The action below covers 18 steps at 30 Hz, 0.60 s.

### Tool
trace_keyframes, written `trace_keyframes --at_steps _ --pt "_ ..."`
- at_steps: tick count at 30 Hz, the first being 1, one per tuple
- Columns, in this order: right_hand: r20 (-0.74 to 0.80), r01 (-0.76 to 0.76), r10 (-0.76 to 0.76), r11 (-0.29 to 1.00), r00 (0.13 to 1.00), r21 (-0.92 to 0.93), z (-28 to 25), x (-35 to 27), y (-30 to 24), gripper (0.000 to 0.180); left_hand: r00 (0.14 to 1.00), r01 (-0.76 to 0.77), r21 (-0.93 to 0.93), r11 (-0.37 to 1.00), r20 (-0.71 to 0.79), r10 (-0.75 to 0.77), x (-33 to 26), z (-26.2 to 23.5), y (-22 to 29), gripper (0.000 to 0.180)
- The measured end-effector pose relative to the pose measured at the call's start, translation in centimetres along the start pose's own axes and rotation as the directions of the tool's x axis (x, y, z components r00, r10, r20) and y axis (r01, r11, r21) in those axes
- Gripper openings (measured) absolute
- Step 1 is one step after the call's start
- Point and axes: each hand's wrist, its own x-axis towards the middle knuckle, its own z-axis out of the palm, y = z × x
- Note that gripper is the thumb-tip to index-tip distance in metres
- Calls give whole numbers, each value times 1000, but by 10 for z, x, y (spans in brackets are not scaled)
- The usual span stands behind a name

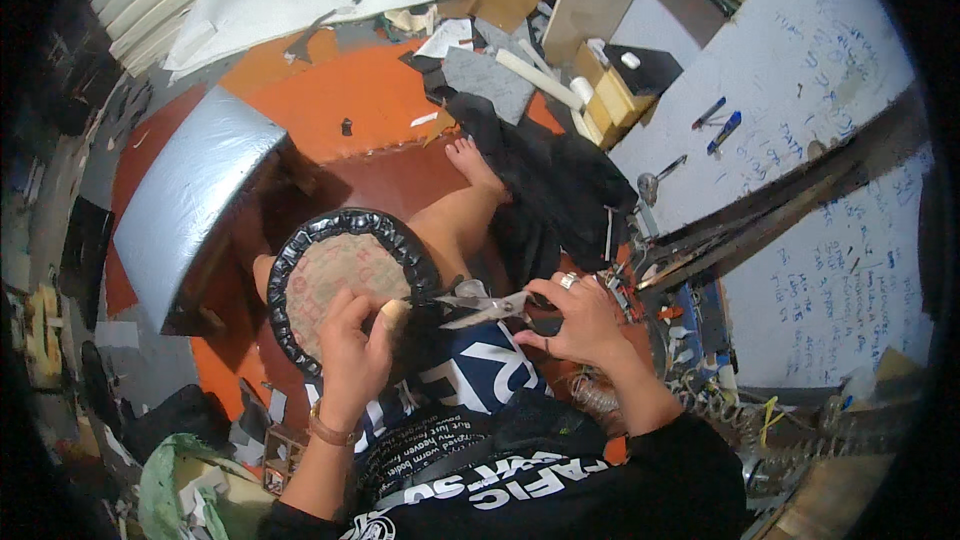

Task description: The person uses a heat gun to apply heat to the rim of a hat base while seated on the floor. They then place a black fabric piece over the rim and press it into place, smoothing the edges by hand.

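Observation:
A round seat pad [345, 280] rests on my lap, its tan printed underside up and a gathered, shiny black cover folded over its rim. My left hand [355, 340] lies over its near right side, fingers closed with the thumb on a dark edge of the cover; the exact grip is partly hidden. In my right hand [580, 320] is a pair of scissors [490, 310], fingers through the handles. The blades point left and look slightly parted, at the pad's right rim, close to my left thumb.
A silver-grey padded seat piece [195, 205] stands at the left. Black fabric [550, 180] lies beyond my right hand. Pens [725, 132] lie on a white written-on board [770, 90]. A green bag [180, 495] with scraps sits near left; coiled hoses [740, 420] and clutter at right.

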Motion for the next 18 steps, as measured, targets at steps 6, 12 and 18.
trace_keyframes --at_steps 6,12,18 --pt "-2 261 -271 929 963 -263 -15 68 -7 56 996 88 -94 992 40 -85 7 0 0 18" --pt "45 398 -412 838 910 -372 -19 86 -8 40 995 89 -130 988 57 -82 9 3 -5 20" --pt "68 489 -500 794 863 -360 -19 86 -4 29 983 139 -183 973 142 -114 12 -3 -5 24"
